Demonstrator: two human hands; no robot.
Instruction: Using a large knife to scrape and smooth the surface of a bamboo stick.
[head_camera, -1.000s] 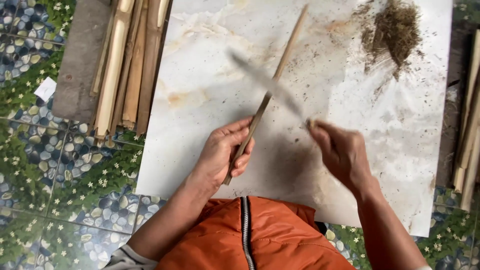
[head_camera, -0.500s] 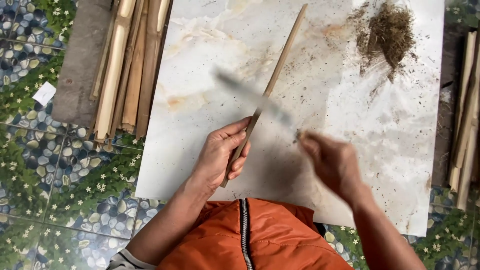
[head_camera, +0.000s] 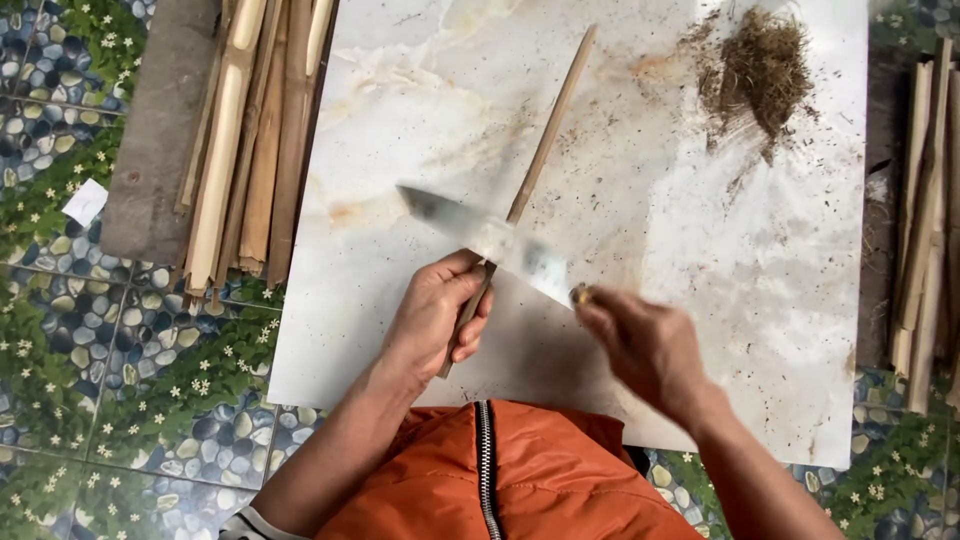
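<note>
Bamboo stick (head_camera: 540, 160) lies slanted over the pale marble slab (head_camera: 780, 300), its near end clasped in the left hand (head_camera: 432, 320); the right hand (head_camera: 645, 345) grips a blurred knife (head_camera: 480, 235) crossing it; farther off, bamboo strips (head_camera: 255, 140) and brown shavings (head_camera: 760, 70)

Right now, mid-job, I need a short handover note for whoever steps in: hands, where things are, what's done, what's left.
Left hand: grip closed around the near end of a bamboo stick, which slants away across the marble slab.
Right hand: holds a knife, blade laid across the stick just above the left hand; blurred by motion.
Done: a heap of shavings lies at the slab's far right.
Left: a stack of bamboo strips waits off the slab's left edge, more strips off the right.
</note>
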